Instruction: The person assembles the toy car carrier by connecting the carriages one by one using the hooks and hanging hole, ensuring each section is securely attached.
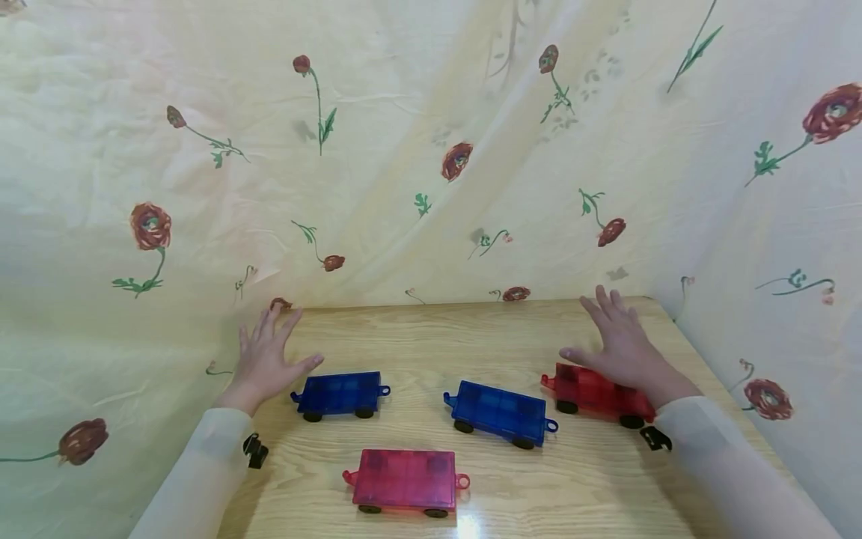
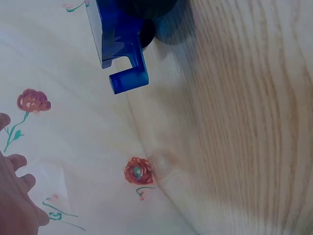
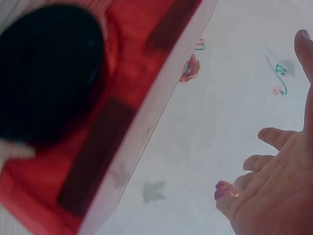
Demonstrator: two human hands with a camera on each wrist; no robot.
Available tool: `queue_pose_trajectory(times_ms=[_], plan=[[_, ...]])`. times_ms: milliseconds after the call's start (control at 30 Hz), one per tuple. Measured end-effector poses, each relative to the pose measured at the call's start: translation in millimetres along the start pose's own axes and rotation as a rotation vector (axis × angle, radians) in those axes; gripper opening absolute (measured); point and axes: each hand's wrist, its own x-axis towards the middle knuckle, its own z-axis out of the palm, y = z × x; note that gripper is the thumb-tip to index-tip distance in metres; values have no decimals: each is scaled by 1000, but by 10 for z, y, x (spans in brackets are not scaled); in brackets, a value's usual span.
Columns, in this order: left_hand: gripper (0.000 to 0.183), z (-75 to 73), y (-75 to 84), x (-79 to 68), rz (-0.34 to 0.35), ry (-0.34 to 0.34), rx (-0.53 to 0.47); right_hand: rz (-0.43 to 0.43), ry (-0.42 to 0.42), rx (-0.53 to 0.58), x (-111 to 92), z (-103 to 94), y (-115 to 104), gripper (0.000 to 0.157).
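Observation:
My left hand (image 1: 264, 363) is spread with straight fingers just left of a translucent blue toy wagon (image 1: 340, 393), whose hook end also shows in the left wrist view. Fingers apart, my right hand (image 1: 622, 344) hovers over a red toy wagon (image 1: 592, 393) and hides part of it. Neither hand holds anything. In the right wrist view the red wagon's black wheel (image 3: 51, 76) looms close, with the right hand off to the side. Between the hands stands a second blue wagon (image 1: 498, 410), slightly turned. Nearest the front is a pink wagon (image 1: 405, 479) with a hook and a ring.
All the wagons stand on a light wooden table (image 1: 431, 337). A flower-printed cloth (image 1: 377, 150) hangs behind the table's back edge and along both sides. Black wrist camera mounts (image 1: 254, 451) stick out from the sleeves.

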Motion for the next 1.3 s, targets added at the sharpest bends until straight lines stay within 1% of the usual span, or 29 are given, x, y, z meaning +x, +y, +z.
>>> queue_pose_trajectory(times_ms=[100,200,367,600,800,900,1100,1300], plan=[[104,-2,-2,-31,-6,-2,-8,0,-15,53,-7,10,-53,113],[104,3,1,-58,-9,0,-23,7,-29,82,-13,28,-100,114],[103,35,-7,-97,0,9,-53,17,-38,97,-5,73,-179,115],[102,88,-10,-167,18,-6,-107,3,-55,129,-3,156,-341,114],[96,111,63,-234,24,-15,-154,-23,-67,177,-6,242,-481,109],[94,122,104,-251,18,-41,-186,-34,-72,191,10,291,-553,106],[95,166,155,-274,4,-104,-224,-39,-94,233,17,356,-712,101],[93,206,219,-307,1,-128,-261,-72,-82,249,-3,403,-915,92]])
